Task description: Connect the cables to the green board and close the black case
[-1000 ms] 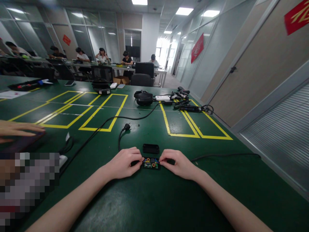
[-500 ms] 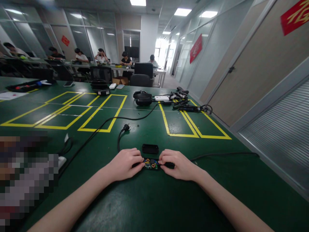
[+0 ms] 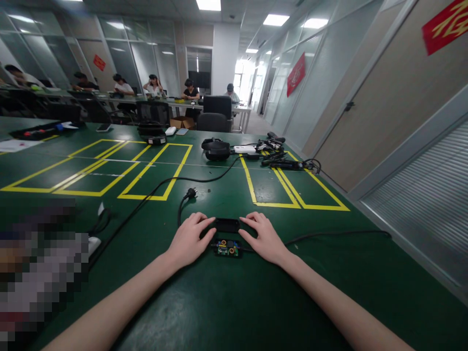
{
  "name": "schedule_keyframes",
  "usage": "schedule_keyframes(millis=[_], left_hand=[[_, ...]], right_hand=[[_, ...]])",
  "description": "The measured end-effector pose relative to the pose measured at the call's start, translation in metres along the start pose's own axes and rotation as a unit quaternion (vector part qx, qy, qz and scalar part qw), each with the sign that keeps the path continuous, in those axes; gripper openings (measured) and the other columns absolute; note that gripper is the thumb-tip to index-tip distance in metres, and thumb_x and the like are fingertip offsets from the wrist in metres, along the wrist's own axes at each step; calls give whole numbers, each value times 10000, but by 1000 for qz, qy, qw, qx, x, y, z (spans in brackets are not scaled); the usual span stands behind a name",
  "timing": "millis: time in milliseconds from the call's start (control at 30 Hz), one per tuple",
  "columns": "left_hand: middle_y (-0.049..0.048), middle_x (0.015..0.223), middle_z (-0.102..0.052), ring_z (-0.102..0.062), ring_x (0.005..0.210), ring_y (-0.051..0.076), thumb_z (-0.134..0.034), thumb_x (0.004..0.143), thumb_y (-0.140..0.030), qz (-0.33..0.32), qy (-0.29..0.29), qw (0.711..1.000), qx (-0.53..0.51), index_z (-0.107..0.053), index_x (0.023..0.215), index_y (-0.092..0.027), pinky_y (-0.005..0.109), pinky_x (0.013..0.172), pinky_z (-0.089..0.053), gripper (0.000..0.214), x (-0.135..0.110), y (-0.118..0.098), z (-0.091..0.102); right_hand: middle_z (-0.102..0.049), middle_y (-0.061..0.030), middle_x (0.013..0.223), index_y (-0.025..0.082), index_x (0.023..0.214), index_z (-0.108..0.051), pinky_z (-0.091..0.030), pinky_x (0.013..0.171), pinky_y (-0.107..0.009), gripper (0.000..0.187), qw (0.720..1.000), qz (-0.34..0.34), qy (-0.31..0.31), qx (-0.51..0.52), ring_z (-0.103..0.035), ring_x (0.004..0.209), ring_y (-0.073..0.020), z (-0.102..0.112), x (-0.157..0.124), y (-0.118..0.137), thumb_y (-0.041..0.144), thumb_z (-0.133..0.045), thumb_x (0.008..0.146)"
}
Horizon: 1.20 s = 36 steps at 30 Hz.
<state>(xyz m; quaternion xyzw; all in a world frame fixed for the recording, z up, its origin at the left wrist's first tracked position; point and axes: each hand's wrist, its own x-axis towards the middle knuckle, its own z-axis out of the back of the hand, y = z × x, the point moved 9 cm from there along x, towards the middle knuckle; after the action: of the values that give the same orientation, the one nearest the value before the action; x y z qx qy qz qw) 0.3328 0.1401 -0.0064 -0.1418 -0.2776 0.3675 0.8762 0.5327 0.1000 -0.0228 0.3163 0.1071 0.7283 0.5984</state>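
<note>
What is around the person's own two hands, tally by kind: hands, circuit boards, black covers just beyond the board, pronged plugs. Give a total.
Left hand and right hand: 2
Circuit board: 1
Black cover just beyond the board: 1
Pronged plug: 1
Total: 5

Circuit board laid on table. Cover placed just behind board; plug set behind-left of board; gear piled well behind board; cable stretched right of board.
</note>
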Motion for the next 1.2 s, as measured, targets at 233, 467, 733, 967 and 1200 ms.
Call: schedule_keyframes(millis=[233,467,733,967,1200], left_hand=[[55,921,-752,-679,879,220,-638,919,-254,42,16,995,-84,-739,986,-185,341,785,-555,140,1,5,-6],[19,821,-785,-700,711,177,-623,888,-260,98,19,978,-184,-725,875,-186,264,635,-518,126,-1,10,-8],[3,728,-755,-627,617,146,-630,854,-279,86,22,974,-206,-724,840,-181,244,586,-478,137,1,4,0],[12,717,-731,-612,609,142,-621,847,-300,83,30,971,-223,-717,841,-172,237,569,-466,160,1,4,-1],[20,742,-740,-636,644,144,-561,825,-241,76,70,968,-227,-724,824,-157,230,614,-486,183,2,-1,2]], right_hand=[[-701,-57,1015,199,1072,-681,-532,830,-383,247,989,-50,37,135,-645,935,-222,-7,-2,-2,216,-733,831],[-749,-48,952,177,1079,-684,-579,750,-327,292,945,-113,58,302,-710,807,-176,-17,-5,-3,301,-730,819],[-786,-60,920,165,1074,-740,-610,818,-374,319,929,-136,79,335,-747,844,-209,-17,-7,-4,334,-745,804],[-791,-66,971,171,1045,-741,-608,859,-383,268,928,-124,77,342,-745,887,-210,-14,-7,2,284,-731,801],[-786,-57,951,173,1000,-749,-604,882,-395,196,933,-89,102,332,-741,896,-211,-12,-6,9,229,-719,815]])
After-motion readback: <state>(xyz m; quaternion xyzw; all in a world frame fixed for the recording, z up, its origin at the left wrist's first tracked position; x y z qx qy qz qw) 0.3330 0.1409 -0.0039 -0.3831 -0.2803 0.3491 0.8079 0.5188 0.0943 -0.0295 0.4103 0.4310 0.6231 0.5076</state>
